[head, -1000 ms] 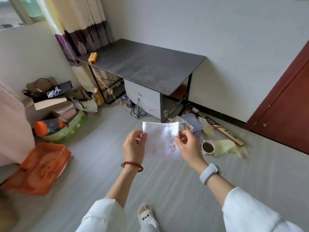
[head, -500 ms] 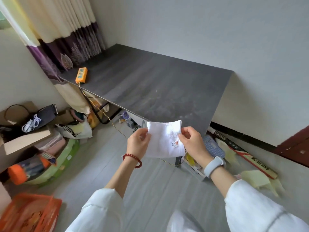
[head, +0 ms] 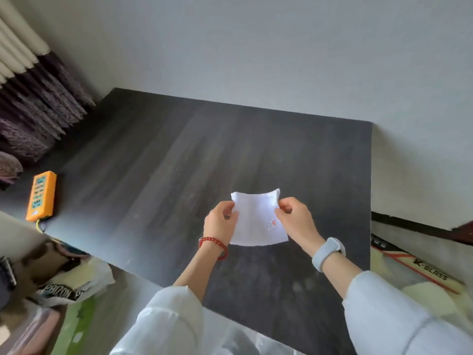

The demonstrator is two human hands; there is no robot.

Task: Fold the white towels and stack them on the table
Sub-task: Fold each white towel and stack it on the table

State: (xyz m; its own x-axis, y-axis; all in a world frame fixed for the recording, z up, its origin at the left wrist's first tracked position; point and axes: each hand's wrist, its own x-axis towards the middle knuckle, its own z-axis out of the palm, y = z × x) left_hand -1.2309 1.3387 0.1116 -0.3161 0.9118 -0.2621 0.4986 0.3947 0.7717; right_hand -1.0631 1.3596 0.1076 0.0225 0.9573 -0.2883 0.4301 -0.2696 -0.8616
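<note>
A small white terry-cloth towel (head: 257, 218), folded into a rough square, is held up over the dark grey wood-grain desk (head: 158, 165), above the near right part of its top. The left hand (head: 220, 222) pinches the towel's left edge between thumb and curled fingers, and the right hand (head: 294, 218) pinches the right edge the same way, so both hands are closed on the cloth with the towel stretched between them. The top edge sags slightly in the middle, and the lower edge hangs free. A small label with red print (head: 271, 224) sits near the towel's lower right, just beside the right hand. Whether the lower edge touches the desk cannot be told.

A red bead bracelet (head: 213, 244) circles the left wrist and a pale grey wristband with a watch (head: 328, 253) circles the right. Both arms wear light, pale sleeves (head: 163, 321).

At the far left edge of the desk lies an orange power strip (head: 41, 196), well apart from the towel. Beyond it hangs a cream curtain with a dark purple patterned lower band (head: 38, 108). A plain pale wall (head: 256, 47) stands behind the desk. On the floor to the left lies a white plastic bag with dark lettering (head: 76, 285), and to the right of the desk a long red-and-white box printed "K-GLASS" (head: 419, 267).
</note>
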